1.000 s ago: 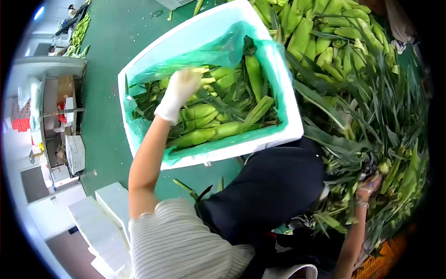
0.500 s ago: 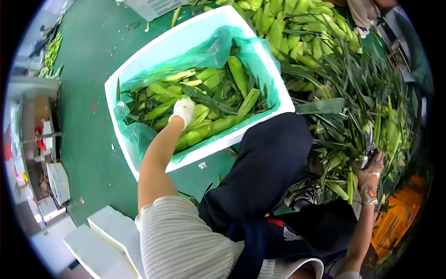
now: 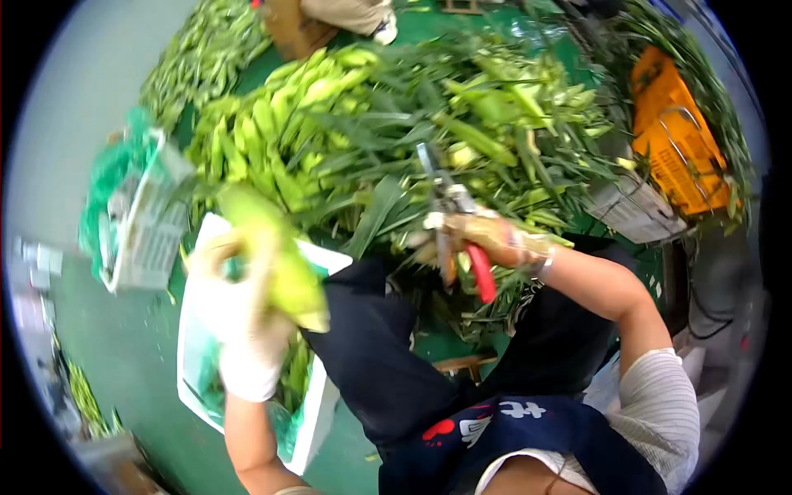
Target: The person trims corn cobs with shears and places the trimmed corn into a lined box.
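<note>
Head view: left hand (image 3: 239,326), white-gloved, is grasping a green ear of corn (image 3: 289,264), fingers wrapping around it about mid-length; blur is hiding exact finger placement. Ear is tilting, pale end (image 3: 312,319) pointing near right, and is showing over the far part of the white foam box (image 3: 322,408) at left; can't tell how high. Right hand (image 3: 491,237) is clenching pruning shears (image 3: 450,196) right of the ear, well apart from it; red handle (image 3: 480,272) is sticking out on the near side of the fist. Corn pile (image 3: 264,136) is lying on the far side, loose leaves (image 3: 379,210) between it and the shears.

Handling, my read: ear is probably weighing little enough for one hand; core stiff, husk softer and maybe slick, kernels likely bruising under hard squeezing. Best hold: mid-length, full wrap, keeping fingers off the pale end.
</note>
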A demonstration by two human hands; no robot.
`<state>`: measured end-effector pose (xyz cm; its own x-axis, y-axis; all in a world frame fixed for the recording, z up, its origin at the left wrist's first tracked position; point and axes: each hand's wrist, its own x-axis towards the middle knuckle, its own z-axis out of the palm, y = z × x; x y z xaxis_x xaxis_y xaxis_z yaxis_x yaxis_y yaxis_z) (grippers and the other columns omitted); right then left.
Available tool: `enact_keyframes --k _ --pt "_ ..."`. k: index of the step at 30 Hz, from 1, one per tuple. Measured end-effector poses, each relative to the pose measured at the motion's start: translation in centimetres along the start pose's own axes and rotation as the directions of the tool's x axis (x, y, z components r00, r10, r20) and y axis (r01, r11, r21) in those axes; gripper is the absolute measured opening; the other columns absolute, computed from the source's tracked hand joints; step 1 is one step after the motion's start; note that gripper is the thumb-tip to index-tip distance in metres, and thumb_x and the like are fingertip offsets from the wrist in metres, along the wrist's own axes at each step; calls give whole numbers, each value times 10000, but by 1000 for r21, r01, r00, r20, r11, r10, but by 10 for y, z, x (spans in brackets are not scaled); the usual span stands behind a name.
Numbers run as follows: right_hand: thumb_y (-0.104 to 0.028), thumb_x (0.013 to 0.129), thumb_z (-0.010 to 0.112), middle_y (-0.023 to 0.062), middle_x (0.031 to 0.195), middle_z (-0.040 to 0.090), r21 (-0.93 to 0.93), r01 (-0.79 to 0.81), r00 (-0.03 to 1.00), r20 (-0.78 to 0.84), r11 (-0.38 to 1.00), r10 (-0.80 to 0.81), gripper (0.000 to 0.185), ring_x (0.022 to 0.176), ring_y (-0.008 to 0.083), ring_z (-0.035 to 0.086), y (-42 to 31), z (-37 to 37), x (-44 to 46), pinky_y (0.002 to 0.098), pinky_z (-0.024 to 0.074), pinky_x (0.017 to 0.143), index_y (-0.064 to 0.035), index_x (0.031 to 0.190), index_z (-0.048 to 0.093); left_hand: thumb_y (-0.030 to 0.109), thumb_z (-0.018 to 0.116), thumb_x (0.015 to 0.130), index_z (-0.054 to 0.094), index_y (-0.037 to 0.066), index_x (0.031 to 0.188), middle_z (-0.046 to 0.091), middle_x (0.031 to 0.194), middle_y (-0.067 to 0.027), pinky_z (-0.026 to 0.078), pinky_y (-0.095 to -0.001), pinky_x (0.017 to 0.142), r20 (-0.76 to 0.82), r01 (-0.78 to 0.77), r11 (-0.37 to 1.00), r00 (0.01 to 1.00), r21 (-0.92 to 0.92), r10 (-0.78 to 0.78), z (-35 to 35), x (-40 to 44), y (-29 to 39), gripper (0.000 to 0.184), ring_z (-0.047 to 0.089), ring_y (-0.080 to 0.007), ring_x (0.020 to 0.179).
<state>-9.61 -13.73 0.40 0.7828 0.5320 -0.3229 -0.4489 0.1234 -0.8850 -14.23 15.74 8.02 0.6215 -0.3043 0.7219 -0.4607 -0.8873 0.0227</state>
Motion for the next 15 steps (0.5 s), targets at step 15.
enact_keyframes --k 15 --pt "-184 620 732 46 865 510 -451 312 910 -111 836 -399 604 829 159 479 -30 -136 -24 293 426 758 -19 1148 489 229 585 921 541 -5 1131 588 1040 -76 477 -296 775 727 712 -143 676 -687 -125 210 83 109 318 562 -143 914"
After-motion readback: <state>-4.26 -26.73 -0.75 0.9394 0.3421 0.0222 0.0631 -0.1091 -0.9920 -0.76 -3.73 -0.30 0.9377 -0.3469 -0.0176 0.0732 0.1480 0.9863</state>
